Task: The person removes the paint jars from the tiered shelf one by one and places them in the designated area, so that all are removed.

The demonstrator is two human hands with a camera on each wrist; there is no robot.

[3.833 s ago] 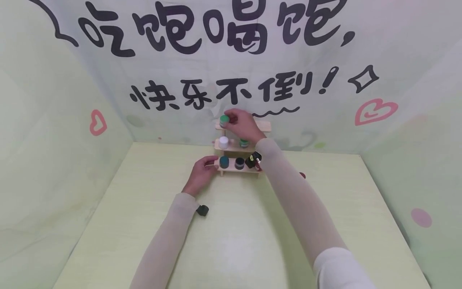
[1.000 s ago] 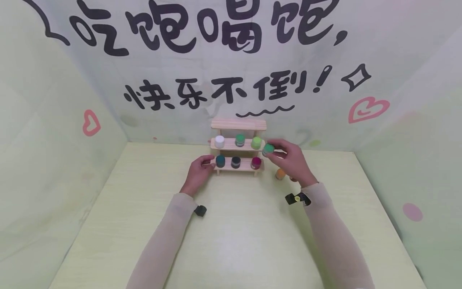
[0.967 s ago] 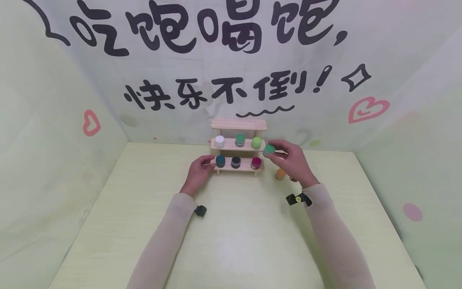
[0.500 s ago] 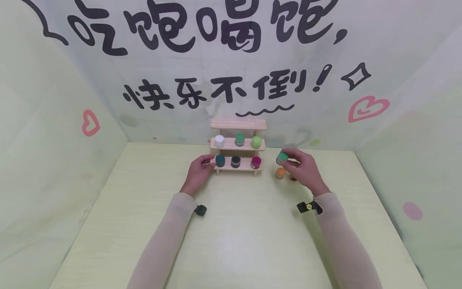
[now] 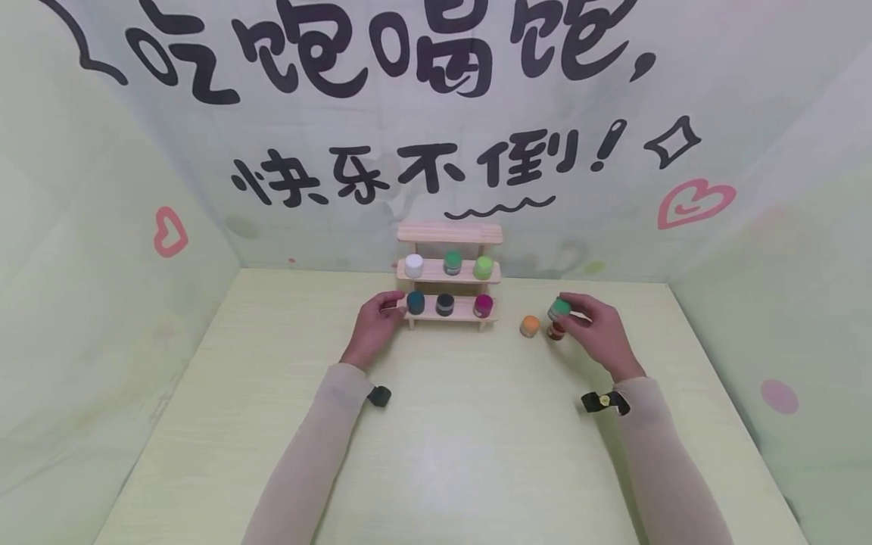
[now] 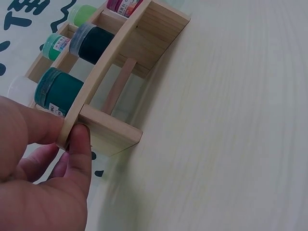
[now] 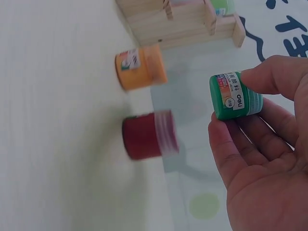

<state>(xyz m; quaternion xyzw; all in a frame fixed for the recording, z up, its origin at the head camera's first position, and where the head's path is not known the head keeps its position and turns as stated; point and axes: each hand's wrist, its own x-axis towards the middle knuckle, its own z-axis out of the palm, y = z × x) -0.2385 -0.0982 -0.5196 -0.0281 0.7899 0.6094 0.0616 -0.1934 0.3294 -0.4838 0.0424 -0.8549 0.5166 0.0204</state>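
My left hand (image 5: 373,325) pinches the left end of the lowest step of a small wooden three-step stand (image 6: 103,72), with thumb and fingers on the board's edge. A teal paint jar (image 6: 60,89) stands right beside these fingers. My right hand (image 5: 602,337) holds a green paint jar (image 7: 233,96) between thumb and fingertips, right of the stand. Its label faces the right wrist camera. Below and behind this jar, in the head view, a dark red paint jar (image 5: 555,331) is partly covered; an orange paint jar (image 5: 530,326) stands to its left.
The stand's middle step carries white (image 5: 414,266), green (image 5: 453,263) and light green (image 5: 484,267) jars. On the lowest step are a black jar (image 5: 445,304) and a magenta jar (image 5: 484,306) beside the teal one. A printed cloth (image 5: 436,113) hangs close behind.
My right hand has carried the green jar off the stand's top step, then rightward and down to above the dark red jar. My left hand keeps its hold on the stand.
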